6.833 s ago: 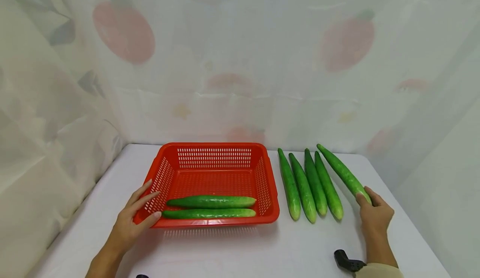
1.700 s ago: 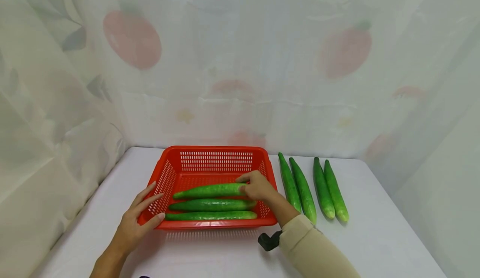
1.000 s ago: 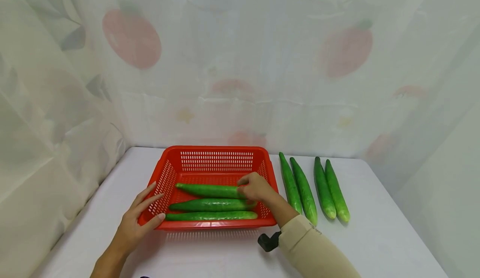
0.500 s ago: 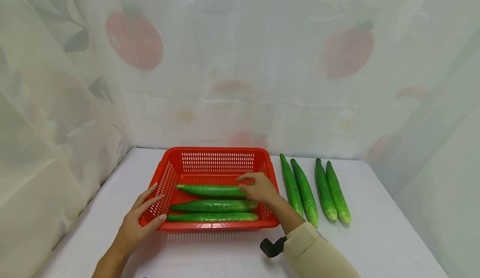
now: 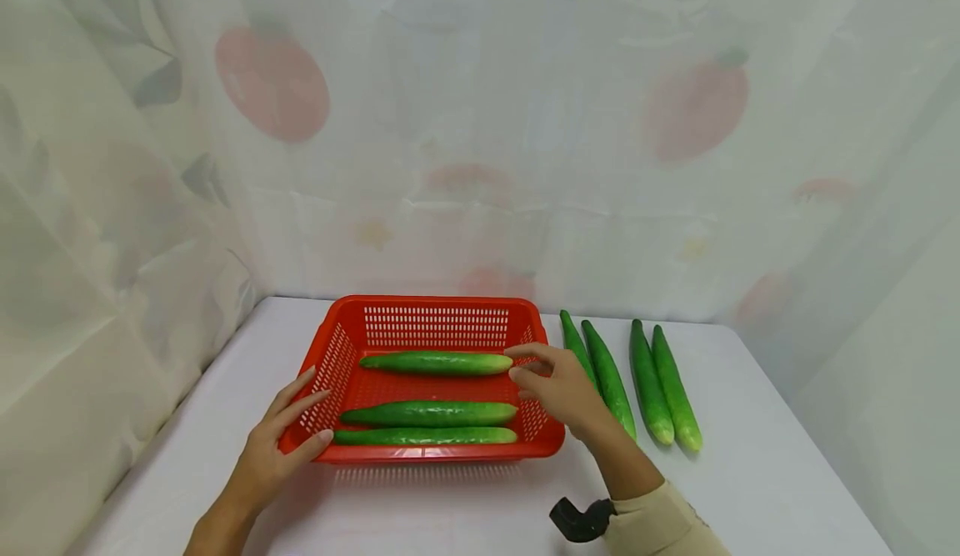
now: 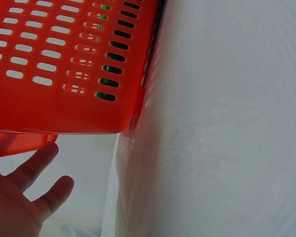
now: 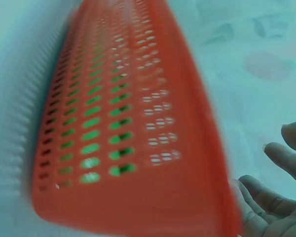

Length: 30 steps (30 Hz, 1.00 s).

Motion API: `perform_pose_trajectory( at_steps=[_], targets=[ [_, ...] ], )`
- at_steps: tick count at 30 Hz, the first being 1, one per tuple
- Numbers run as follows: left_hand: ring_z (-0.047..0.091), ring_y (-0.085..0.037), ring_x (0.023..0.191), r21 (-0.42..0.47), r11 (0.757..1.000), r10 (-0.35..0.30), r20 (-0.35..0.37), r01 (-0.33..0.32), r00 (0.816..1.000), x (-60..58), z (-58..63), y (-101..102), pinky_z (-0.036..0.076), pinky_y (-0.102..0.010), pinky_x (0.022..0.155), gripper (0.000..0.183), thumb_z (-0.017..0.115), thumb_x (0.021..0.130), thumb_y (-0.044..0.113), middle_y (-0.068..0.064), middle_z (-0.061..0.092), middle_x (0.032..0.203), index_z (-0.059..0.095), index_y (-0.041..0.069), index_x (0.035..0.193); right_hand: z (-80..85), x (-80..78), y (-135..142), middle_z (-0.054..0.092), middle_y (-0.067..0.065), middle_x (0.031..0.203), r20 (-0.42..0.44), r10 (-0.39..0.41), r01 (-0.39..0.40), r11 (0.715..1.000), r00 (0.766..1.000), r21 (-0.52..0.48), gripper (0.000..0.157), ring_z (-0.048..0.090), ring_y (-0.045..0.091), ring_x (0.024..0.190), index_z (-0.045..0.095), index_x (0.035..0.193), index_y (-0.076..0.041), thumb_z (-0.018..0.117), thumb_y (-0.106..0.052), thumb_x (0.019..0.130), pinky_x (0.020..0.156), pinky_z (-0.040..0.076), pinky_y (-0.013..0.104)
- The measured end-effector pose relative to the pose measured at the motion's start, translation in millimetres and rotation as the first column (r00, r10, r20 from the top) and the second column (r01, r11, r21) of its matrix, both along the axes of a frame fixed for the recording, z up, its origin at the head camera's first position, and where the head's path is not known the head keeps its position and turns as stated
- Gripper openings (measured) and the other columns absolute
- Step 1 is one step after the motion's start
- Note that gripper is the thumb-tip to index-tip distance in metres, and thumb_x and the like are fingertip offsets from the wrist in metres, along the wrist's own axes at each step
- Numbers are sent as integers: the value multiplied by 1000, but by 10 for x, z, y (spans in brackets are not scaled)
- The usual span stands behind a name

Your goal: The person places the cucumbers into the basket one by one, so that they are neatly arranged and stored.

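A red plastic basket [image 5: 420, 453] holds three cucumbers lying crosswise: a front cucumber [image 5: 427, 436], one close behind it [image 5: 431, 413], and a back cucumber [image 5: 435, 363] set apart from them. My left hand [image 5: 262, 456] rests at the basket's left rim with fingers spread; the left wrist view shows them at the basket's edge. Over the right rim hovers my right hand [image 5: 558, 389], its fingertips close to the pale end of the back cucumber and nothing in its grasp. In the right wrist view its fingers [image 7: 286, 158] are loosely bent beside the red wall.
Right of the basket, several cucumbers [image 5: 651, 385] lie lengthwise on the white table [image 5: 757, 456] in two pairs; my right hand partly hides the nearer pair. A patterned white curtain [image 5: 465, 122] rises behind the table. A black fitting [image 5: 579, 520] juts from the right sleeve.
Over several seconds my right hand has brought a third cucumber from the table into the basket. In the last half second that cucumber shifted toward the back and the hand let go, drawing right.
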State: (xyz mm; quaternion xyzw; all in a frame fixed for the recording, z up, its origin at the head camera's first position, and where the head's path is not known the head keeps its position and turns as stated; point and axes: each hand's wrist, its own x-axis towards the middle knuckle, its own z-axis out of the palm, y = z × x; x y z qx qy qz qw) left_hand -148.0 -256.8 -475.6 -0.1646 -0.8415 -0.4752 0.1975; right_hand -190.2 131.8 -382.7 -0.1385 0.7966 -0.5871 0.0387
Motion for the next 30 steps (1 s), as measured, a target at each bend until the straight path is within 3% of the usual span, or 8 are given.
perform_pose_trajectory(
  at_steps=[7,12,19,23,30],
  targets=[
    [29,-10,134,5,1000,-5,-10,5,1000,13,7,6,23,-11,97,50,75,78,1,-10,37,148,62,3,126,165,135,247,60,13,121,-57,-56,55,998,997,-20,30,62,35,101,65,122,-7,65,-12,93,76,54,39],
    [30,-10,134,2,1000,-12,-25,12,1000,4,0,-1,24,-11,97,50,75,78,0,-11,37,147,62,4,126,276,239,412,59,12,123,-151,-80,77,997,985,-24,32,60,32,106,63,124,-4,66,-13,93,76,54,38],
    [29,-12,135,11,1000,-8,-2,8,1000,4,7,-3,24,-11,97,50,75,79,1,-9,36,149,62,4,127,397,362,653,58,10,126,-279,-140,140,990,950,-21,32,60,23,106,62,125,-5,64,-6,93,78,53,31],
    [29,-13,134,11,1000,-13,-12,14,1000,5,10,-5,24,-11,97,50,75,79,1,-10,37,148,62,4,127,433,395,792,62,8,121,-309,-205,226,974,929,33,34,60,19,108,61,128,-10,63,-10,94,79,51,26],
    [28,-13,135,14,1000,-9,17,9,1000,17,6,3,24,-12,97,50,74,80,2,-8,36,149,61,4,128,445,437,1000,63,3,119,-347,-302,336,941,888,41,36,57,15,108,60,130,-10,64,-12,94,77,50,21]
  ],
)
